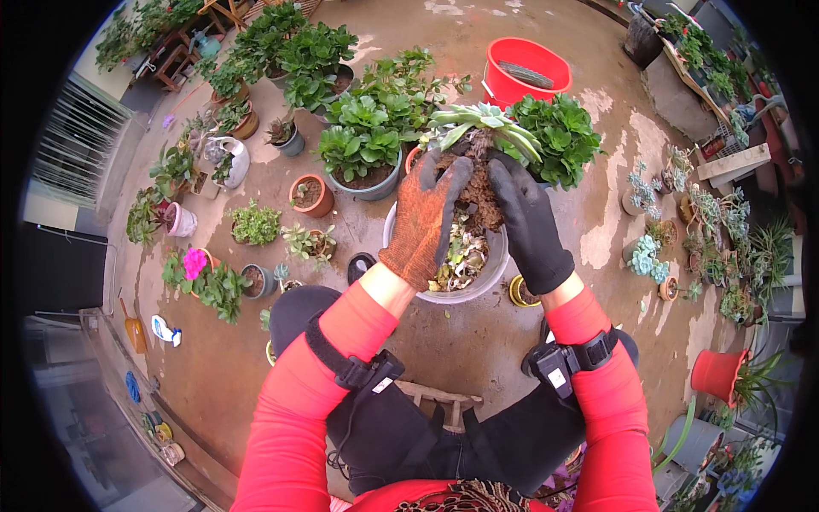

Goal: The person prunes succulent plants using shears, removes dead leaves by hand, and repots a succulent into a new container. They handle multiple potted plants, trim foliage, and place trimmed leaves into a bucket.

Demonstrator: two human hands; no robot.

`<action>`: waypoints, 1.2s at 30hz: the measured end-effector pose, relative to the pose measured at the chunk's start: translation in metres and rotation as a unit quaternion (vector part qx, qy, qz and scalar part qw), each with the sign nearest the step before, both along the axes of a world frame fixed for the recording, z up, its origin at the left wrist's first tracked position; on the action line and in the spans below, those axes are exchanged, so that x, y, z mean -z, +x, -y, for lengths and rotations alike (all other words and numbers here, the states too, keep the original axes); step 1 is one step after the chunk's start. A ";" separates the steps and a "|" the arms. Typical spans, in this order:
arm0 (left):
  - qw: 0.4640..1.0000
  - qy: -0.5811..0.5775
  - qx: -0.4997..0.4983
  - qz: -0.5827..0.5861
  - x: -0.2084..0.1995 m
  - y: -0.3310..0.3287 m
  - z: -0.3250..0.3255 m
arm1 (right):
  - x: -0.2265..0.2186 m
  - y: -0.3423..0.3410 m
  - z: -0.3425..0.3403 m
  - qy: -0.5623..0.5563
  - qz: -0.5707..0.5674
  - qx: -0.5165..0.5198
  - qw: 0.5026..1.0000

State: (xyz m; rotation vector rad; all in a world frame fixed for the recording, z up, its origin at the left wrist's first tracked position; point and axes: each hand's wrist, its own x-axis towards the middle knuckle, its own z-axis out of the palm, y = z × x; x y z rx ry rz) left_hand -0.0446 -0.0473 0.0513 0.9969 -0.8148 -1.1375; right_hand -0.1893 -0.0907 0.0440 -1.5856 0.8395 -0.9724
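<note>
A pale green succulent (495, 121) is held up between my two gloved hands, its leaves pointing away from me. Brown soil clings to its root ball (483, 194). My left hand (426, 218), in an orange and black glove, has its fingers closed against the left side of the roots. From the right, my right hand (531, 224) in a black glove presses its fingers on the same root ball. Beneath them stands a pale grey basin (456, 297) holding loose leaves and plant scraps (461, 256). The undersides of my fingers are hidden.
A red bucket (546, 90) stands beyond my hands. Leafy potted plants (363, 141) crowd the far left, with a terracotta pot (311, 198) nearer. A small yellow pot (522, 292) sits right of the basin. Several succulents (646, 256) line the right. A spray bottle (165, 330) lies left.
</note>
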 end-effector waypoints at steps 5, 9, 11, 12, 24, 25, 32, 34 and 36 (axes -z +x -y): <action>0.999 0.014 0.025 -0.020 -0.001 0.000 -0.005 | -0.001 0.011 -0.001 -0.007 0.047 0.031 0.998; 0.999 0.007 0.024 0.031 -0.001 0.002 -0.005 | 0.002 0.013 -0.001 0.017 0.064 0.018 0.998; 0.998 -0.024 0.018 0.059 0.000 0.002 -0.002 | 0.006 0.015 -0.001 0.046 0.093 0.010 0.995; 0.997 -0.030 0.020 0.069 0.000 0.004 -0.001 | 0.010 0.017 -0.004 0.067 0.154 0.017 0.986; 0.991 0.031 -0.047 -0.120 0.016 -0.013 0.019 | 0.016 0.018 -0.011 -0.091 -0.037 0.093 0.991; 0.992 0.027 -0.054 -0.112 0.016 -0.015 0.020 | 0.016 0.018 -0.010 -0.078 -0.042 0.105 0.991; 0.993 0.020 -0.112 0.019 0.013 -0.018 0.019 | 0.016 0.012 -0.006 -0.031 0.065 0.106 0.992; 0.995 0.042 -0.087 -0.016 0.015 -0.016 0.018 | 0.014 0.004 -0.002 -0.043 0.015 0.084 0.995; 0.985 -0.027 -0.090 0.142 0.017 -0.010 0.019 | 0.015 -0.001 0.001 -0.012 0.065 0.047 0.997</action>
